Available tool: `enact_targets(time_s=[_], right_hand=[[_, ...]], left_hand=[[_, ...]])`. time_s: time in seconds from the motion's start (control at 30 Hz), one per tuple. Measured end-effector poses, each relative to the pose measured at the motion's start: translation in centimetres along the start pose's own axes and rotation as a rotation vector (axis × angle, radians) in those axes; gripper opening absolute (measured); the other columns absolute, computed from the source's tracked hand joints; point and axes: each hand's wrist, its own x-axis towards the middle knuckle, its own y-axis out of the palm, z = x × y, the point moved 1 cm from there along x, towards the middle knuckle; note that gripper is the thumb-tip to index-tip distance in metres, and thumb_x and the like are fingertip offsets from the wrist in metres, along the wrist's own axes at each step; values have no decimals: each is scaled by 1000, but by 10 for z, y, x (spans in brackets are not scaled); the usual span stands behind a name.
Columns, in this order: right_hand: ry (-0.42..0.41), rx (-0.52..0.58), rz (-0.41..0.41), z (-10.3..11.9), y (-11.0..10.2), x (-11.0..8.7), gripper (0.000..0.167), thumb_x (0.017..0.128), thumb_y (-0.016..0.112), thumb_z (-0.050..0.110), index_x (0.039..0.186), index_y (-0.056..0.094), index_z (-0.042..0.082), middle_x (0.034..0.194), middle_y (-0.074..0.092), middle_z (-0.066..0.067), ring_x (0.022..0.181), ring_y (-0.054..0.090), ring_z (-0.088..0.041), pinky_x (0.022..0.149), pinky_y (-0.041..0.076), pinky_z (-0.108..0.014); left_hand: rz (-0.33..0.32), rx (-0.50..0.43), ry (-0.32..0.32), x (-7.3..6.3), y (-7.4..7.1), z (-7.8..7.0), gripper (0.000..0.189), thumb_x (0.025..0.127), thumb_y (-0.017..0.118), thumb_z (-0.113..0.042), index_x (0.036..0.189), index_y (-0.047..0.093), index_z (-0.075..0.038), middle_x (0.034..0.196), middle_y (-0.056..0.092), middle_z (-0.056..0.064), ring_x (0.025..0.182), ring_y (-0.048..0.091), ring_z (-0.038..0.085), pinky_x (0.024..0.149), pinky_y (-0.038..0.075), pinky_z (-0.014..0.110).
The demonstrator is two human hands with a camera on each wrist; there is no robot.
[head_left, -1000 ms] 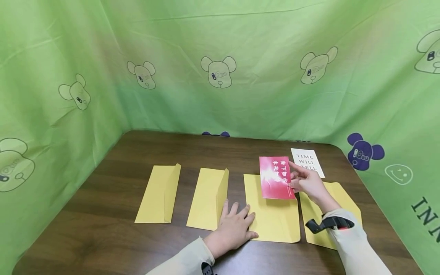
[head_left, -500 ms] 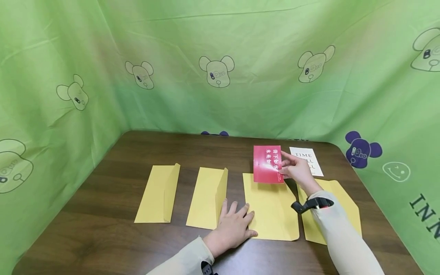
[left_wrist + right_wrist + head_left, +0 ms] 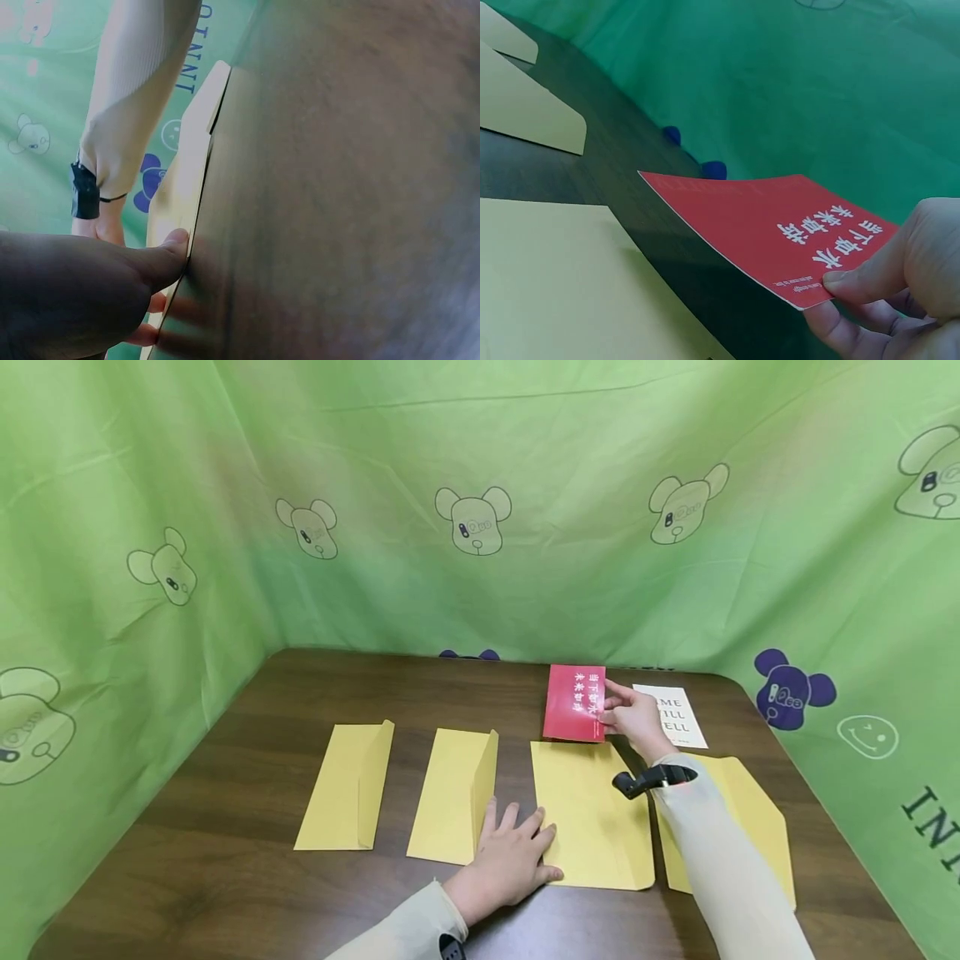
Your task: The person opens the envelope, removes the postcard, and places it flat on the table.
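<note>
In the head view my right hand [image 3: 633,718] pinches a red card [image 3: 573,703] with white lettering by its right edge. Thumb on top and fingers beneath show in the right wrist view, where the card [image 3: 757,225] is tilted above the dark table. It sits just beyond the far edge of a yellow envelope [image 3: 592,818]. My left hand [image 3: 510,856] lies with spread fingers on that envelope's left edge, its thumb at the lower left corner. A white card [image 3: 686,727] with black print lies behind my right hand, partly hidden by it.
Two yellow envelopes with raised flaps, one far left [image 3: 341,793] and one nearer the middle [image 3: 450,793], lie on the brown table [image 3: 195,827]. Another yellow envelope [image 3: 738,818] lies at right, partly under the right forearm. A green printed curtain [image 3: 375,585] surrounds the table.
My right hand has moved the red card away from me and a little left, from over the yellow envelope to beyond its far edge. The left hand has stayed in place.
</note>
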Motion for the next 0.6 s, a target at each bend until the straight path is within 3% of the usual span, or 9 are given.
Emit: enact_targets(time_s=[0.3,0.6], right_hand=[[59,-11,-106,-10,8,19,65,86,56,-17,148,43,-1,83,57,3,61,62,-2,59,57,-25],[93,-32,-152,-20,11,29,54,91,52,-14,145,45,-6,95,59,-6,63,63,0,61,57,-23]], left_hand=[[-3,-12,-3,-1,-1,0,58,95,48,-64,143,53,-33,150,45,-9,136,41,27,113,24,57],[-15,11,-3,-1,2,3,59,94,47,-66,143,53,-34,150,45,-11,136,41,25,112,24,56]])
